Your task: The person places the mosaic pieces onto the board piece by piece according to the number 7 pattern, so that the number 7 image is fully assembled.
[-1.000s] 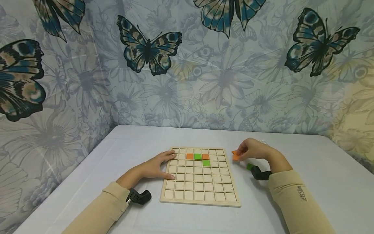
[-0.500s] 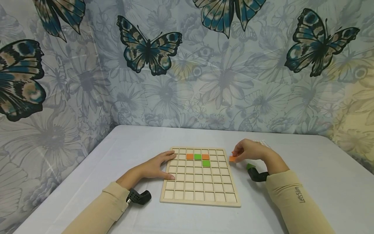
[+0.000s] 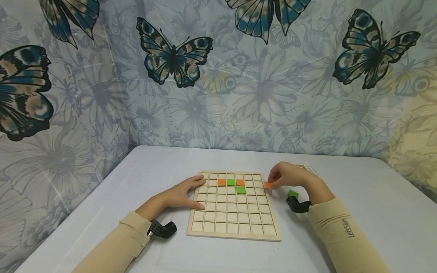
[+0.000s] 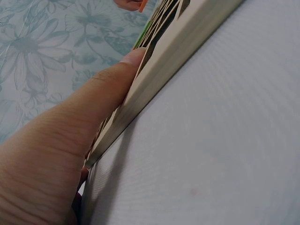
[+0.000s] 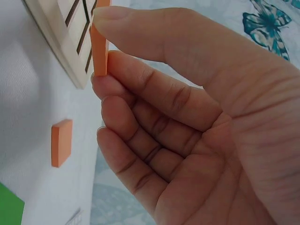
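Note:
A wooden grid board (image 3: 233, 218) lies flat on the white table. My left hand (image 3: 179, 194) rests on its left edge, fingers and thumb spread; in the left wrist view the thumb (image 4: 101, 91) lies over the rim. Between thumb and index finger, my right hand (image 3: 290, 176) pinches an orange square tile (image 3: 268, 185) just at the board's right edge. Seen from the right wrist, that orange tile (image 5: 100, 51) stands on edge. One row of the board bears an orange tile (image 3: 222, 182), a green tile (image 3: 231, 182) and another orange one, with a second green tile (image 3: 240, 190) below.
A loose green tile (image 3: 293, 194) lies right of the board, below the right hand. Another orange tile (image 5: 62, 143) lies on the table in the right wrist view. Behind the right hand is a printed grid card (image 3: 307, 167), partly hidden. Patterned cloth hangs behind the table.
My right hand has moved left with the orange tile, from the table beside the board to its right edge. More of the printed card shows. The left hand stays put.

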`<control>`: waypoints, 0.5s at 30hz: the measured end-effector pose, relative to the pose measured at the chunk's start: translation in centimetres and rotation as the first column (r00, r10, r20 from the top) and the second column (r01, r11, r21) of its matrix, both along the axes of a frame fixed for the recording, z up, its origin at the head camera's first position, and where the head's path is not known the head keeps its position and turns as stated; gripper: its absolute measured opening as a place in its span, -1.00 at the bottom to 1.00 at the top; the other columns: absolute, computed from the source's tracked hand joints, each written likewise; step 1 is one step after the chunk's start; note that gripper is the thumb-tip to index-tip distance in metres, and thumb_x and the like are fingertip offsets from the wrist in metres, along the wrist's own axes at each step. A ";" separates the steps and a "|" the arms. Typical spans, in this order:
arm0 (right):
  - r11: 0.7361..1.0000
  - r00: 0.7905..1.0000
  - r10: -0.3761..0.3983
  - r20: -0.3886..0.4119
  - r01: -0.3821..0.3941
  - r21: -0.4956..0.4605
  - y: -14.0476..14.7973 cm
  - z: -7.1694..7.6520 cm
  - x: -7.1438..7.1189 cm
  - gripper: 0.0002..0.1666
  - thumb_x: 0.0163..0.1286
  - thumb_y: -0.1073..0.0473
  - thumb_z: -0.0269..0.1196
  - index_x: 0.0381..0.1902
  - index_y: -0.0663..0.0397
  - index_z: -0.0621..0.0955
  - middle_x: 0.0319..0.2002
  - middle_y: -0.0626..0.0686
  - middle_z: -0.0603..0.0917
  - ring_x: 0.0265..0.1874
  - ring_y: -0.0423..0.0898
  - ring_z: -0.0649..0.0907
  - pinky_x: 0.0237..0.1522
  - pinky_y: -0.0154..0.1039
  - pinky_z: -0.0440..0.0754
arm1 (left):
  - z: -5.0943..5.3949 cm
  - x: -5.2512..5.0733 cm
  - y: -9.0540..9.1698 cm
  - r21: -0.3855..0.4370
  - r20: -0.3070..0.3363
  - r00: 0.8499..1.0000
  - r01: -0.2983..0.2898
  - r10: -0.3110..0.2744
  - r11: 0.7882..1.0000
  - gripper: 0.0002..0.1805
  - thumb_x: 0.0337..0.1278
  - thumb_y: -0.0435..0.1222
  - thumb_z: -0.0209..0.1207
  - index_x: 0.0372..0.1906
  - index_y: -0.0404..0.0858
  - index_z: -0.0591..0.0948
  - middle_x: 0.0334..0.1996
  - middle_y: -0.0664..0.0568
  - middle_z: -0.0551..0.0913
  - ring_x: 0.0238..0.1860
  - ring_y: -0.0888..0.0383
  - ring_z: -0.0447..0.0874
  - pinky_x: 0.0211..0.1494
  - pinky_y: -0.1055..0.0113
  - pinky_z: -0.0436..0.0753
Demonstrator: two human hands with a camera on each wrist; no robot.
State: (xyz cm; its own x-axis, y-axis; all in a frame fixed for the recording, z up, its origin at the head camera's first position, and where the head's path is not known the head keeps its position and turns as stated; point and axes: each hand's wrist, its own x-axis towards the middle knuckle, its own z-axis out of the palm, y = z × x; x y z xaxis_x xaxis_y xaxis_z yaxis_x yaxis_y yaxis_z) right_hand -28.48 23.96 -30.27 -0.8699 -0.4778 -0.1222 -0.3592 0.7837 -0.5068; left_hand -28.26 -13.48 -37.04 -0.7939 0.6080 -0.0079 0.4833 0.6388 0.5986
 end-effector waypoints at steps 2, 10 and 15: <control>1.000 1.000 0.006 -0.007 -0.006 0.001 -0.1 0.1 0.0 -0.83 0.06 0.24 0.39 -0.37 0.19 0.66 -0.44 -0.03 0.65 -0.44 -0.20 0.57 -0.33 -0.31 0.55 | 0.0 0.0 0.0 -0.001 0.001 1.000 -0.001 0.001 1.000 0.01 -0.19 0.11 0.37 0.42 -0.09 0.20 0.48 0.06 -0.01 0.49 -0.08 -0.15 0.43 -0.15 0.03; 1.000 0.999 0.026 -0.044 -0.025 0.009 -0.9 0.4 0.2 -0.83 0.06 0.24 0.38 -0.36 0.19 0.66 -0.43 -0.03 0.65 -0.43 -0.21 0.55 -0.33 -0.31 0.54 | 0.0 0.0 0.0 -0.006 0.001 1.000 -0.011 0.011 1.000 0.01 -0.19 0.12 0.37 0.42 -0.08 0.20 0.48 0.09 -0.01 0.49 -0.06 -0.15 0.43 -0.15 0.03; 0.999 0.998 0.044 -0.049 -0.044 0.006 -1.4 0.2 0.3 -0.85 0.07 0.26 0.37 -0.37 0.18 0.66 -0.42 -0.03 0.66 -0.42 -0.21 0.55 -0.34 -0.32 0.55 | 0.0 0.1 0.0 -0.005 0.005 1.000 -0.010 0.010 1.000 0.01 -0.20 0.12 0.37 0.42 -0.07 0.20 0.48 0.08 -0.01 0.49 -0.07 -0.15 0.43 -0.16 0.03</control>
State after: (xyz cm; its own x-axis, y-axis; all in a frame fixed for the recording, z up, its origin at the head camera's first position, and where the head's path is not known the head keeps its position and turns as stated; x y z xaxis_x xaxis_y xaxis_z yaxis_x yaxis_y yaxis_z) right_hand -28.19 22.56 -30.04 -0.8532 -0.5151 -0.0823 -0.4178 0.7692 -0.4835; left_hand -28.20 -13.50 -37.02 -0.7999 0.6000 -0.0147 0.4738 0.6464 0.5981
